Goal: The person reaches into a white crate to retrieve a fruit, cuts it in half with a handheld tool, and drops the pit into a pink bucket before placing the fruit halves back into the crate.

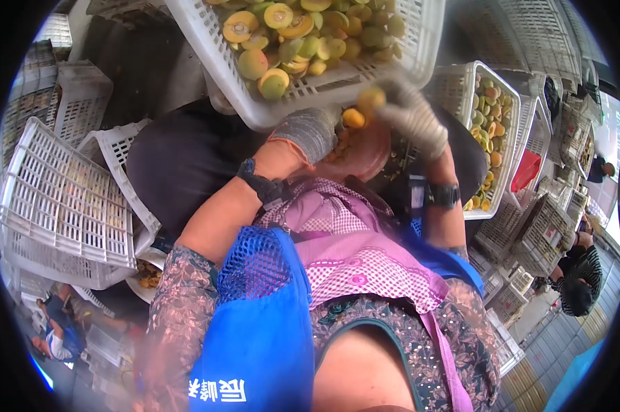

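My left hand (304,132), in a grey knit glove, has its fingers closed at a small yellow-orange fruit piece (353,118). Beside it, my right hand (420,120) in a pale, dirty glove is blurred by motion, with a round yellow fruit (371,99) at its fingertips. Both hands are just below the near edge of a white plastic crate (255,113) heaped with halved yellow-green fruit (296,51), which look like apricots or peaches. Between my knees, under the hands, a pinkish bowl (375,156) contains small orange pieces, partly hidden.
To the right stands another white crate (505,147) of cut fruit, and near it a red object (526,170). White crates (69,199) are stacked at the left. A person in a striped top (588,275) is at the far right; another person (59,340) is at lower left.
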{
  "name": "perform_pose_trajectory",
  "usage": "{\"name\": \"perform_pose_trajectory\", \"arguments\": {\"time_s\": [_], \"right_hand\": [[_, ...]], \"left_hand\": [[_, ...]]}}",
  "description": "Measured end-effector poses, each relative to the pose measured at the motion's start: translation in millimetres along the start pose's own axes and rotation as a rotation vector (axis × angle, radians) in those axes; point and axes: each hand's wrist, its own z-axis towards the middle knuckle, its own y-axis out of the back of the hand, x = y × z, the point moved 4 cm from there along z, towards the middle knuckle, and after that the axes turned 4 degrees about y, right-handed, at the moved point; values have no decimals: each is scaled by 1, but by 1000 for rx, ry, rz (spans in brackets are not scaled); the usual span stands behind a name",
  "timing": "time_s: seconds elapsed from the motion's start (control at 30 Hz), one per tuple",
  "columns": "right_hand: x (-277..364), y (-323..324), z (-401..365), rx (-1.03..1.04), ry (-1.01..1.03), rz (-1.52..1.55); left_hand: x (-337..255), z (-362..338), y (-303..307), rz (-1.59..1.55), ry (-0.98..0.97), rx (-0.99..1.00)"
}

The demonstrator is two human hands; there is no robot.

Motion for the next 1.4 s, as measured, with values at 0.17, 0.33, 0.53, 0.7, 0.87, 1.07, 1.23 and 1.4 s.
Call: {"name": "perform_pose_trajectory", "arguments": {"time_s": [0.17, 0.33, 0.53, 0.7, 0.87, 1.07, 1.23, 1.4], "right_hand": [[-14, 0, -48, 2, -168, 289], [-34, -26, -54, -81, -113, 847], [-56, -67, -36, -272, -149, 1456], [-91, -58, -22, -385, -78, 647], [-55, -64, -25, -363, -140, 1103], [-33, -63, -27, -443, -123, 1258], [-16, -58, -25, -499, -124, 1247], [-17, -62, -27, -527, -183, 1173]], "left_hand": [[-16, -1, 4, -247, 241, -174], [-14, 6, -46, -36, -125, -525], [-23, 7, -21, -226, 59, -142], [-12, 19, -40, -137, 198, -95], [-19, 17, -28, -232, 175, -173], [-51, 6, -14, 59, -251, 30], [-60, -9, 1, -96, -20, -420], [-42, 0, -24, -331, -293, -418]]}}
